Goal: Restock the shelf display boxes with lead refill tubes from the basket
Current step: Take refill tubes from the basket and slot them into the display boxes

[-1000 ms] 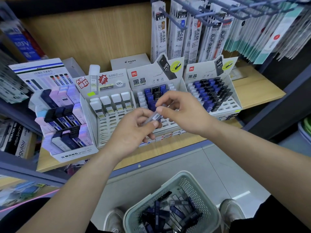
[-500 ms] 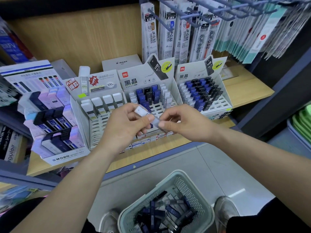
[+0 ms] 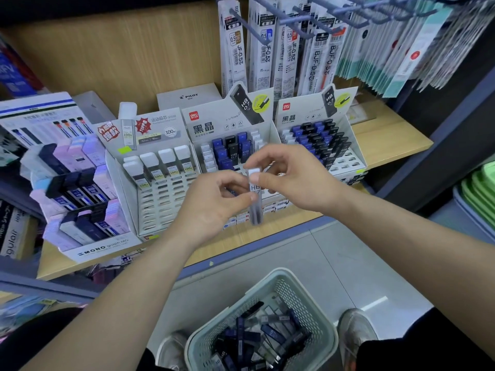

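Basket (image 3: 292, 283) below shelf (image 3: 388, 140) — boxes (image 3: 166, 183) on it

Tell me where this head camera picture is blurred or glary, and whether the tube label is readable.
Head view: left-edge packs smear and stretch from the wide angle; the lead refill tube, pinched by left hand and right hand, is soft, yet "HB" reads; a glare streak lies on the floor; lighting on the shelf is even.

Mint-green basket (image 3: 300, 293), perforated walls — blue, black and white tubes (image 3: 242, 145) in the grey display box (image 3: 214, 124).
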The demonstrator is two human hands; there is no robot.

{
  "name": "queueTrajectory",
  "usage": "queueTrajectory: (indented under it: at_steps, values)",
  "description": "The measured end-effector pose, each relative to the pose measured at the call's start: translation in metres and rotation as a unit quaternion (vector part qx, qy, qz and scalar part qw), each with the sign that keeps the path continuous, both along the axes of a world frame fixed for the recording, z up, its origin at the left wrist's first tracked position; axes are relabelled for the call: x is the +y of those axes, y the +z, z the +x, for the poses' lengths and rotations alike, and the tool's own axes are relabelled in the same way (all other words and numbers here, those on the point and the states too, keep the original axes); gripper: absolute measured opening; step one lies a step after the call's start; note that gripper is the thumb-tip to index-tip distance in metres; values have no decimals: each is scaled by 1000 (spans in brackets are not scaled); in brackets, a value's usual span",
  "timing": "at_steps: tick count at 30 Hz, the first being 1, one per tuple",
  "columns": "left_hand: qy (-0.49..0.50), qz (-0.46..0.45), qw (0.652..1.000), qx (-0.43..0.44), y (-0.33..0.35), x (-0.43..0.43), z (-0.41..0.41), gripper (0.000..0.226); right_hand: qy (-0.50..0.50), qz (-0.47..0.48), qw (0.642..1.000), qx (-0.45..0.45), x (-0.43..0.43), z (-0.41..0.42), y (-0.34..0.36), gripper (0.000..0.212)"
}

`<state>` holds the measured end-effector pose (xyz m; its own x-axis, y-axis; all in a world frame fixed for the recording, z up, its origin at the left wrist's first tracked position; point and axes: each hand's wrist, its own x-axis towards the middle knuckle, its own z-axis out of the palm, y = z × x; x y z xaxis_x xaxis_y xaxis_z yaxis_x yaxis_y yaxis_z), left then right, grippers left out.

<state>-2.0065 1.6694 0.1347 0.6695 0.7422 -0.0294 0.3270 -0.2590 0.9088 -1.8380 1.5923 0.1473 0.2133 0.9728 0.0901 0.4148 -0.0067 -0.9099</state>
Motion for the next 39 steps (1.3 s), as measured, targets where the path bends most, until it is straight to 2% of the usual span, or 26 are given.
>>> queueTrajectory:
  at_steps: [3,6,8,14,22,25,28,33,39]
  values:
    - [30,91,995,35,4,6,-4,16,-36,11,998,-52,4,15,3,14]
    - [63,219,969,97,8,18,-15,19,-96,12,987,-125,6,35,0,15]
    - [70,249,958,121,5,22,-19,24,-116,5,981,-154,9,44,-6,15]
    - [23,258,942,213,-9,25,-25,39,-104,-22,974,-199,17,50,-21,15]
    - [10,259,941,220,-11,27,-27,41,-57,-34,959,-274,19,54,-20,9]
    - [5,257,941,219,-12,26,-28,42,-70,2,950,-305,24,53,-28,12]
    - [5,258,943,208,-10,25,-29,39,-79,-2,933,-351,31,47,-37,16]
    - [22,270,950,156,-3,21,-30,29,-108,-22,925,-364,35,40,-35,19]
    - [0,268,959,88,-6,-6,-43,14,-101,-31,950,-292,-11,28,-20,15]
